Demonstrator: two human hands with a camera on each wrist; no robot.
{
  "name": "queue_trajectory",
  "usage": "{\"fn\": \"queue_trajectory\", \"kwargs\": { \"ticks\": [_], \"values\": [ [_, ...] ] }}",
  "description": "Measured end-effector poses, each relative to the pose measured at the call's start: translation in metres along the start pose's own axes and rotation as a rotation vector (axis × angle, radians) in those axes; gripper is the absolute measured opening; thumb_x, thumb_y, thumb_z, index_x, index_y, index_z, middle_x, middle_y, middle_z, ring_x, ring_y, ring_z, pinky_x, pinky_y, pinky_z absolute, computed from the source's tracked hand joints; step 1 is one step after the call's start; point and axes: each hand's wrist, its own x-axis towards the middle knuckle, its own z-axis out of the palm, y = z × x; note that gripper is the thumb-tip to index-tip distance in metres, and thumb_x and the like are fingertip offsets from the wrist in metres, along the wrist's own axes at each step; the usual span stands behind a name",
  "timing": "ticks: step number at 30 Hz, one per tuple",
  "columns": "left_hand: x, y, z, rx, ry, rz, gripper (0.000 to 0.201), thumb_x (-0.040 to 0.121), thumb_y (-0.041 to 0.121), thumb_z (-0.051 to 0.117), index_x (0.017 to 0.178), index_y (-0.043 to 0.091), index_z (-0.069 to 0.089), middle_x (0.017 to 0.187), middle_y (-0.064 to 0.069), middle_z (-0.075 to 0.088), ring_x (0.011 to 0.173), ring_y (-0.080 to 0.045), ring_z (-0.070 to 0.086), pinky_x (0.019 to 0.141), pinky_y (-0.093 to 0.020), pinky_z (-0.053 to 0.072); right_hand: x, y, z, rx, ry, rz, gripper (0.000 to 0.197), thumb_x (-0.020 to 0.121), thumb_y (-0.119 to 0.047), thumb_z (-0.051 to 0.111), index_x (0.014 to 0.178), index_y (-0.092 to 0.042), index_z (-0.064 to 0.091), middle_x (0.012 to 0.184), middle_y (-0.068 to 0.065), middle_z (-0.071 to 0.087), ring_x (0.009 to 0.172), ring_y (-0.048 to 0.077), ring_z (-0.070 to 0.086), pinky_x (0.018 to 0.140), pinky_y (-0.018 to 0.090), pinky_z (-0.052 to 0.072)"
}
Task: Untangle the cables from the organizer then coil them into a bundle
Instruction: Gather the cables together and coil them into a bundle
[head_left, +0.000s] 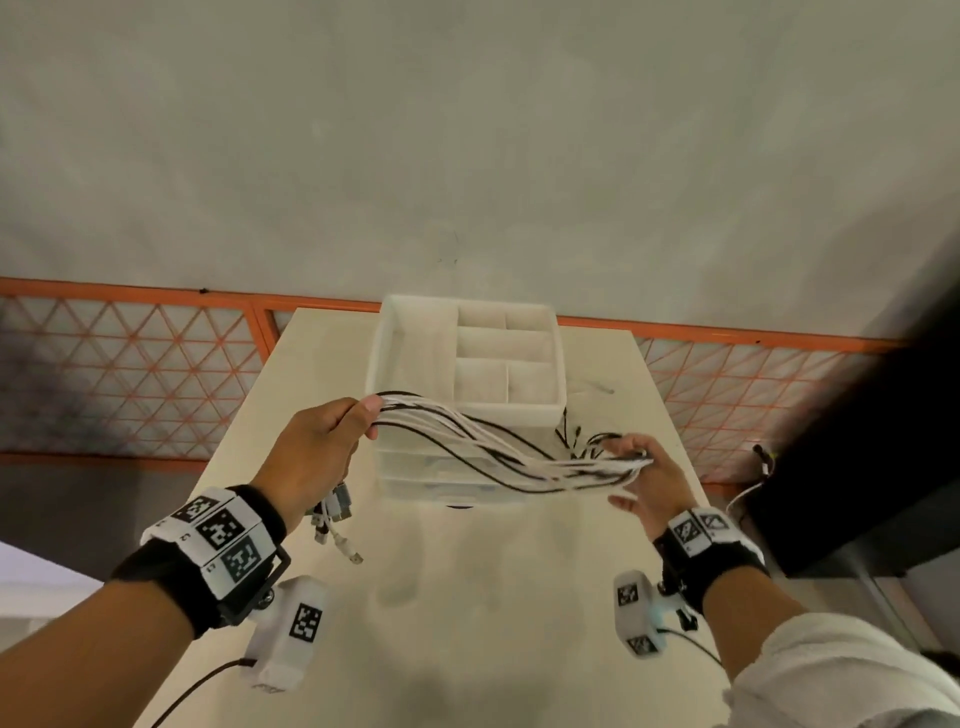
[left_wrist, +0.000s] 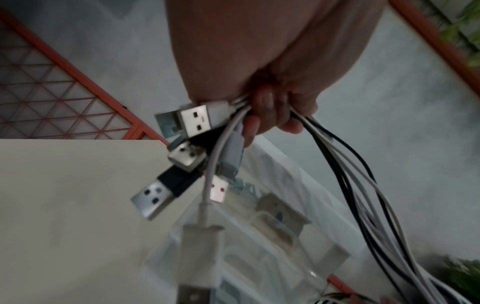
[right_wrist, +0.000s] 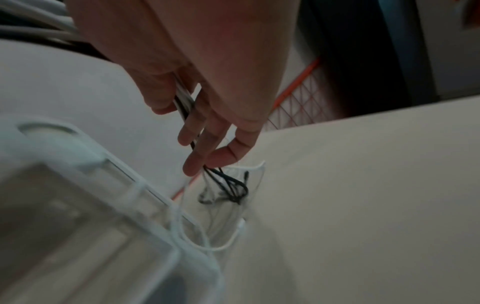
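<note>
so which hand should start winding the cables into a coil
Probably the right hand: it holds the cables loosely near their small loose ends, so it can loop them toward the left hand, which grips them firmly by the USB plugs.

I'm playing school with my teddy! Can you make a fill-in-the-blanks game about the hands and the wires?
1. The left hand grips the end of the cables that has the ____ plugs.
2. The cables are black and ____.
3. The cables stretch across to the ____ hand.
4. The white organizer stands on the ____.

Missing words: USB; white; right; table
</note>
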Motion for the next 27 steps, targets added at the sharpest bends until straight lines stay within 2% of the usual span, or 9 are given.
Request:
{"fn": "queue_trajectory", "kwargs": {
  "ticks": [2,5,8,11,14,17,20,24,27],
  "values": [
    [-0.004,-0.004,0.003,0.043,-0.038,-0.021,0.045,0.098,0.044,0.051,0.075,0.007,0.061,0.050,0.006,0.031,0.048,-0.017,0.027,0.052,-0.028,0.027,-0.003,0.033,-0.011,-0.181,-0.007,0.081,0.039,0.091,0.007,0.047,0.082,-0.026,0.066,0.114,0.011,0.073,0.085,0.027,0.061,0.072,0.035,0.043],
    [-0.010,-0.004,0.009,0.115,-0.077,-0.035,0.045,0.098,0.043,0.053,0.074,0.006,0.062,0.044,0.009,0.032,0.042,-0.014,0.027,0.050,-0.027,0.026,-0.012,0.059,-0.027,-0.632,-0.098,0.153,0.047,0.090,0.000,0.056,0.125,-0.029,0.067,0.098,0.015,0.072,0.071,0.026,0.066,0.061,0.031,0.050],
    [-0.016,0.001,0.016,0.245,-0.128,-0.013,0.044,0.097,0.045,0.054,0.075,0.009,0.066,0.048,0.004,0.039,0.036,-0.010,0.028,0.049,-0.028,0.027,-0.021,0.051,-0.031,-0.912,-0.079,0.173,0.065,0.085,-0.012,0.057,0.142,-0.043,0.052,0.101,0.007,0.071,0.076,0.020,0.062,0.073,0.028,0.053],
    [-0.024,0.011,0.023,0.350,-0.197,0.023,0.043,0.097,0.046,0.052,0.075,0.013,0.068,0.059,-0.006,0.043,0.035,-0.008,0.030,0.049,-0.028,0.029,-0.035,0.017,-0.019,-0.929,0.062,0.021,0.058,0.081,-0.015,0.057,0.134,-0.039,0.061,0.092,0.003,0.068,0.084,0.021,0.063,0.079,0.027,0.050],
    [-0.031,0.022,0.028,0.397,-0.278,0.051,0.041,0.097,0.047,0.052,0.075,0.017,0.068,0.056,-0.001,0.043,0.038,-0.007,0.033,0.050,-0.025,0.031,-0.057,-0.022,0.000,-0.788,0.088,-0.246,0.047,0.081,-0.012,0.063,0.123,-0.032,0.070,0.088,-0.002,0.066,0.087,0.018,0.061,0.091,0.036,0.053],
    [-0.037,0.036,0.032,0.411,-0.393,0.105,0.035,0.095,0.043,0.059,0.081,0.012,0.068,0.054,0.008,0.048,0.041,-0.002,0.040,0.046,-0.017,0.030,-0.095,-0.062,0.032,-0.555,-0.213,-0.442,0.058,0.082,-0.008,0.069,0.131,-0.039,0.062,0.112,-0.009,0.066,0.102,0.009,0.061,0.091,0.028,0.051],
    [-0.043,0.051,0.038,0.331,-0.514,0.141,0.012,0.094,0.020,0.062,0.092,0.010,0.067,0.052,0.017,0.056,0.042,0.003,0.045,0.045,-0.011,0.032,-0.127,-0.076,0.069,-0.647,-0.572,-0.507,0.085,0.080,-0.017,0.078,0.145,-0.054,0.038,0.127,-0.019,0.064,0.116,-0.005,0.058,0.088,0.012,0.045],
    [-0.049,0.053,0.031,0.192,-0.520,0.122,0.006,0.090,0.012,0.064,0.095,0.013,0.063,0.059,0.012,0.063,0.050,-0.005,0.055,0.048,-0.019,0.042,-0.135,-0.071,0.094,-0.452,-0.447,-0.600,0.041,0.083,-0.005,0.073,0.119,-0.024,0.071,0.096,-0.009,0.077,0.079,0.001,0.070,0.071,0.022,0.055],
    [-0.053,0.039,0.021,0.210,-0.494,0.145,0.006,0.090,0.019,0.067,0.093,0.016,0.063,0.068,0.005,0.065,0.058,-0.009,0.060,0.056,-0.025,0.049,-0.134,-0.070,0.090,-0.245,-0.362,-0.525,0.021,0.086,0.002,0.071,0.100,-0.012,0.078,0.082,0.001,0.076,0.058,0.004,0.060,0.058,0.024,0.049]
  ]
}}
